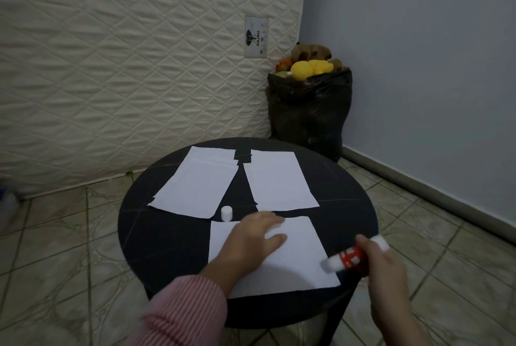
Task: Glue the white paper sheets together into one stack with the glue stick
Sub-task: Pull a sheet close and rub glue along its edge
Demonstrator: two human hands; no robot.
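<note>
The right hand point(382, 264) grasps the glue stick point(349, 259), its white tip touching the right edge of the near sheet point(296, 270). The left hand point(251, 239) lies flat, fingers straight, pressing that sheet down at the table's point(145, 236) near edge. The cap point(226, 214) stands upright just beyond the sheet's far left corner. Two more sheets lie toward the far edge: the left sheet point(198, 183) and the right sheet point(279, 178), apart.
</note>
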